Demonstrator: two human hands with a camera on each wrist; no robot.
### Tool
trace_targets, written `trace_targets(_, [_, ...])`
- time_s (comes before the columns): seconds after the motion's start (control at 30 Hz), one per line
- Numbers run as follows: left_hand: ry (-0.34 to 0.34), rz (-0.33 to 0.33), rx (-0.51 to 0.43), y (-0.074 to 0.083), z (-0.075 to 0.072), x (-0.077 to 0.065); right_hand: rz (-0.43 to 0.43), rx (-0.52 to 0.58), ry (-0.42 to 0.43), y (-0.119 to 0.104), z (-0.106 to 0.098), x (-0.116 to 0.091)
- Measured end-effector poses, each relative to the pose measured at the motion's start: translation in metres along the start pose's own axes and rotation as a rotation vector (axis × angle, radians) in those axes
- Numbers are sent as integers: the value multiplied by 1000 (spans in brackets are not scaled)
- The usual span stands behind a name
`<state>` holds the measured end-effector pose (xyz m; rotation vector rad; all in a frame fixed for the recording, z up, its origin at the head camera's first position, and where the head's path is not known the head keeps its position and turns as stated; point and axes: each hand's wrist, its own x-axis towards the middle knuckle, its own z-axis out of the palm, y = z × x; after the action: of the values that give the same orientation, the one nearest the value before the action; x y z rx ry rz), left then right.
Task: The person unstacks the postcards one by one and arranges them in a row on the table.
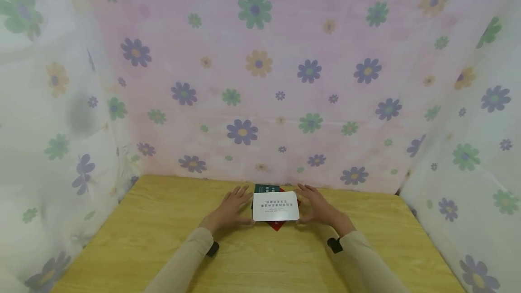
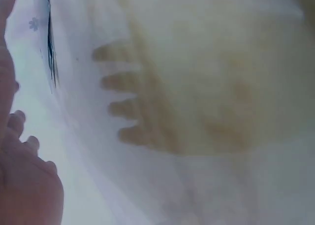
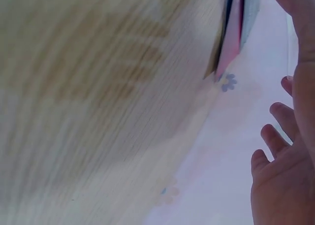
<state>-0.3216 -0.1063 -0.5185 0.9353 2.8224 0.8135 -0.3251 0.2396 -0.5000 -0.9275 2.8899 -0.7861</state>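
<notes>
A white card (image 1: pixel 276 214) with printed lines of text, upside down in the head view, lies over a red card or booklet (image 1: pixel 277 226) and a dark green one (image 1: pixel 266 188). My left hand (image 1: pixel 229 209) is at its left side, thumb by the near corner and fingers spread by the far one. On the opposite side my right hand (image 1: pixel 321 209) mirrors this. Fingers of both hands look relaxed; firm contact with the card cannot be told. The right wrist view catches the stack's edges, with a red layer (image 3: pixel 232 43), beside the loosely spread hand (image 3: pixel 285 185).
The stack sits near the far edge of a yellow wood-grain table (image 1: pixel 240 261). Behind it rises a pink flowered cloth (image 1: pixel 277 98), with pale flowered cloths on the left and right. A black band (image 1: pixel 335 245) is on the right wrist.
</notes>
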Motion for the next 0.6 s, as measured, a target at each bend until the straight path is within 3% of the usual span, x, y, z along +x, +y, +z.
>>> trace_targets(0.1, [35, 21, -10, 1, 1, -7, -16, 45, 47, -8, 0, -9])
trace_targets(0.23, [62, 26, 2, 4, 1, -16, -26, 25, 88, -20, 2, -17])
trace_targets(0.6, [74, 52, 40, 16, 0, -40, 53, -18, 104, -45, 9, -35])
